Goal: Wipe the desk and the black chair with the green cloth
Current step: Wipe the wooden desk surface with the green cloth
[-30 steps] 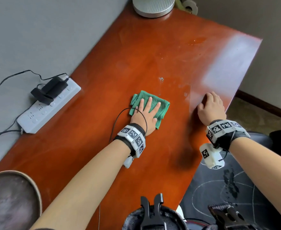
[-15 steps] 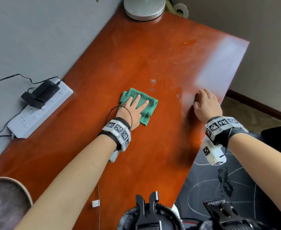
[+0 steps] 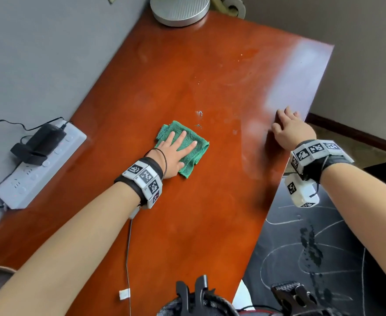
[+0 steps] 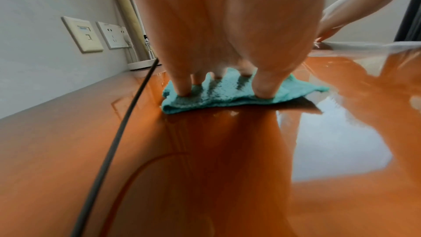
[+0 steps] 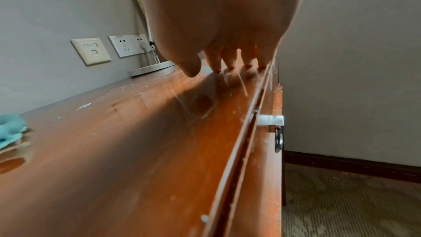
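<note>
Desk: glossy red-brown top, takes up most of the head view. Specks and small wet marks sit just beyond the cloth and toward the far end, so far from done by my reading.

Black chair: below the desk's right edge, seat shows pale scuff lines and dark blotches. Judged not yet wiped.

Power strip: white, on the desk's left edge by the wall, black adapter plugged in. Lamp base at the far end.

Green cloth: folded, flat on the desk near mid-width, pinned under the left hand.

Left hand: fingers straight and spread, pressing the cloth down; not curled round it.

Right hand: fingertips resting on the desk near its right edge, fingers loosely bent, gripping nothing. Looks like a brace.

Step in hand: wiping the desk. Recommend even palm pressure, overlapping passes, working out to the specks ahead. Keep the cloth away from the strip if damp. Mind the wrist cable trailing over the top.

Writing: none legible. Wristbands carry black-and-white square codes only; wall socket print too small to read.
</note>
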